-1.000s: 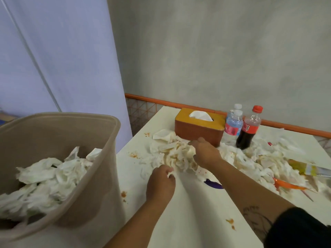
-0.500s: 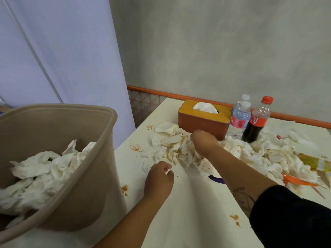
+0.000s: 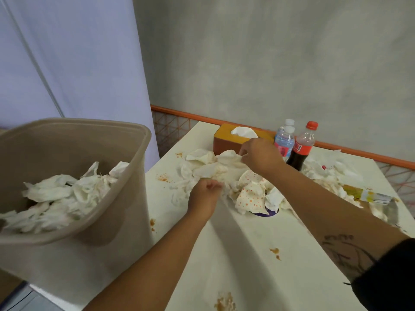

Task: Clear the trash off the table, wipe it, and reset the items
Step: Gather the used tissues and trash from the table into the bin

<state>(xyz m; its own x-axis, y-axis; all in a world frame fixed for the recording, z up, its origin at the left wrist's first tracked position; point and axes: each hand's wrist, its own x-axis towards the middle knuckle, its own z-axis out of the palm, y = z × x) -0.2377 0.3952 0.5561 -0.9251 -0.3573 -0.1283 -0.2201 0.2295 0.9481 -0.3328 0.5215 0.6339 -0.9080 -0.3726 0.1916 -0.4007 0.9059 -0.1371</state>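
The stained counter is standing beside the bin, which is sitting off its left edge, and is carrying a heap of crumpled tissues. The right hand is pinching the heap's far side. The left hand, nearer the bin, is clutching its near edge.
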